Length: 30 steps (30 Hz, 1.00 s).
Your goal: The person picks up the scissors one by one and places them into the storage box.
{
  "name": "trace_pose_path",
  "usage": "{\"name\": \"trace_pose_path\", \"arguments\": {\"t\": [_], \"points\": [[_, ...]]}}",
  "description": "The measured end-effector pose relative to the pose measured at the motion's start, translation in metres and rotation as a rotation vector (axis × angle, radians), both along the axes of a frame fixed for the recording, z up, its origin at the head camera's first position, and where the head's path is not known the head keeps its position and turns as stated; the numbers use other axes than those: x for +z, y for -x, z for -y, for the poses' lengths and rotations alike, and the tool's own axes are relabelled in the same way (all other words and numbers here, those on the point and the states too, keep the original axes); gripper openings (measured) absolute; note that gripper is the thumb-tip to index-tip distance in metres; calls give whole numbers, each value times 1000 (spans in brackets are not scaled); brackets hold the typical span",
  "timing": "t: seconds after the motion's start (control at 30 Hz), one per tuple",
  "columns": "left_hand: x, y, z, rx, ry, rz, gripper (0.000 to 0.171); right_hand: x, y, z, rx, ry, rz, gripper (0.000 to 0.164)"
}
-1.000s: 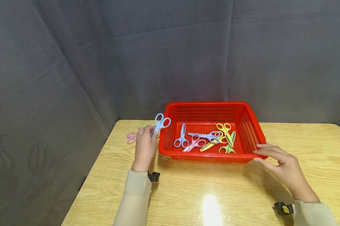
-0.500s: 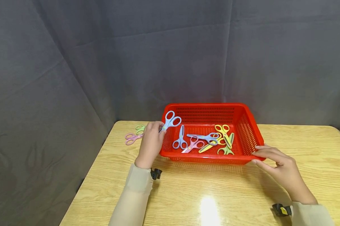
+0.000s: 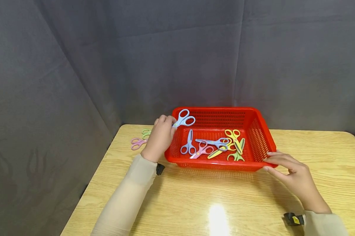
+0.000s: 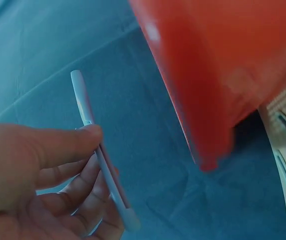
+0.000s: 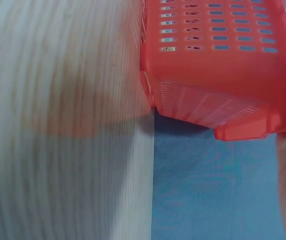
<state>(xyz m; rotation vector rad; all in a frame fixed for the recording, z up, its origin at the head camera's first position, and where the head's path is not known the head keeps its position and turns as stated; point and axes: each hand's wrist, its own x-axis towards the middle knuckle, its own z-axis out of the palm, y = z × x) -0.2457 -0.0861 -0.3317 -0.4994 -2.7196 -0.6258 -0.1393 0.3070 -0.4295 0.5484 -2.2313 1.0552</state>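
My left hand [image 3: 159,136] pinches a pair of light blue scissors [image 3: 179,123] over the left rim of the red plastic basket [image 3: 218,165]. Their handle loops point up and right. In the left wrist view, these scissors [image 4: 85,104] appear edge-on between thumb and fingers, apart from the basket wall [image 4: 183,90]. My right hand [image 3: 296,178] grips the basket's front right corner, thumb below the rim and fingers over it. Inside lie several scissors: two blue pairs, a pink pair [image 3: 201,151], yellow ones [image 3: 237,141] and a green pair [image 3: 236,156].
Left of the basket, pink scissors [image 3: 137,143] and green scissors [image 3: 146,132] lie on the wooden table [image 3: 189,200], partly hidden behind my left hand. A grey cloth [image 3: 207,59] hangs behind the table and along its left side.
My left hand has carried the blue scissors right and away from me, from beside the basket to above its left rim. The right hand stays on the corner.
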Motion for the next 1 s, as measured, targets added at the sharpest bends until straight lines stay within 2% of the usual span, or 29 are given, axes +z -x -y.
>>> {"name": "trace_pose_path", "arguments": {"t": [0.27, 0.43, 0.57, 0.83, 1.0], "points": [[6, 16, -19, -49, 109, 70, 22, 0, -1, 3, 4, 13, 1, 47], [7, 29, -28, -84, 188, 75, 21, 2, -4, 4, -18, -1, 29, 46], [12, 37, -37, -119, 241, 70, 21, 2, -4, 4, -24, -5, 22, 46], [24, 39, -54, -133, 272, 114, 19, -2, -6, 4, -6, -4, 13, 45], [21, 44, -65, -140, 294, 133, 20, -3, -6, 4, -7, -3, 0, 47]]}}
